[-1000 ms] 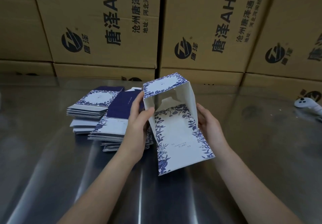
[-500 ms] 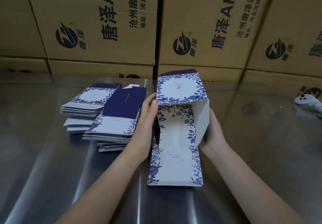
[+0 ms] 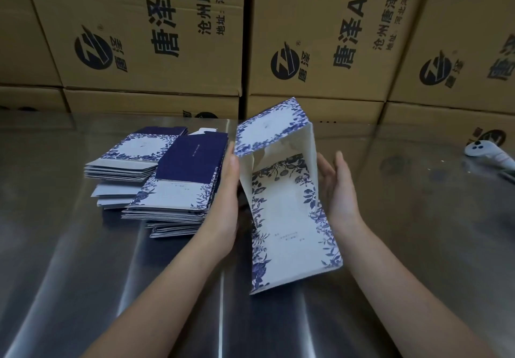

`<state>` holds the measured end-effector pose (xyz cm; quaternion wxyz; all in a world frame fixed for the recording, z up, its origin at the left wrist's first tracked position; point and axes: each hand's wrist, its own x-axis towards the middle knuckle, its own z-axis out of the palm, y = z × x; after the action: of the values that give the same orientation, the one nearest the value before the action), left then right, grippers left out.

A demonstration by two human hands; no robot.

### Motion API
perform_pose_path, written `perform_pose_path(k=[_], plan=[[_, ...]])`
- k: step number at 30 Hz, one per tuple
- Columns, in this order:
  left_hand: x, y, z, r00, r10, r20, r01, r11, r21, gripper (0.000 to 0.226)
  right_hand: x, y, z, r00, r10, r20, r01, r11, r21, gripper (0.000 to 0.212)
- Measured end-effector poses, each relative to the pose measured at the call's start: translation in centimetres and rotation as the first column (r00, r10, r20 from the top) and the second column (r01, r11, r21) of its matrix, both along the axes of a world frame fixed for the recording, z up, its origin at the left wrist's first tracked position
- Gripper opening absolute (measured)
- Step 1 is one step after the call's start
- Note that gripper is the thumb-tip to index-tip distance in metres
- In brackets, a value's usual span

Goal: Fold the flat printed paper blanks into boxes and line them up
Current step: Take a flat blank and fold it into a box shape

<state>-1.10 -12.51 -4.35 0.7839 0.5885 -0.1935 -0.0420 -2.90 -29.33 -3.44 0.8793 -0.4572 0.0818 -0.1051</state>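
A white box with blue floral print (image 3: 287, 212) stands half-formed in the middle of the steel table, its far end open and its printed lid flap tilted up. My left hand (image 3: 225, 199) lies flat against the box's left wall with straight fingers. My right hand (image 3: 338, 187) is beside the right wall, fingers straight, and looks slightly apart from the paper. To the left lie piles of flat blanks: a nearer pile (image 3: 178, 190) with a dark navy panel on top, and a farther pile (image 3: 131, 157).
Brown cardboard cartons (image 3: 156, 37) with black printed logos form a wall along the table's far edge. A white handheld controller (image 3: 486, 153) lies at the far right. The steel table (image 3: 83, 274) stretches bare towards me.
The box has tilted so its near end swings right and its lid flap leans left. My right hand has come off the right wall and straightened; my left hand's fingers have flattened against the left side.
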Motion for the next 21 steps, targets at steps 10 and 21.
perform_pose_path(k=[10,21], plan=[[0.5,0.1,0.3,0.997,0.064,-0.039,-0.064,0.998,0.016,0.07,-0.6,-0.1,-0.5,0.997,0.024,0.074,-0.016,0.995,-0.1,0.055],[-0.2,-0.8,-0.1,0.987,-0.146,-0.066,0.145,0.989,-0.017,0.068,-1.3,2.1,0.1,0.98,0.199,0.022,-0.183,0.936,-0.299,0.045]])
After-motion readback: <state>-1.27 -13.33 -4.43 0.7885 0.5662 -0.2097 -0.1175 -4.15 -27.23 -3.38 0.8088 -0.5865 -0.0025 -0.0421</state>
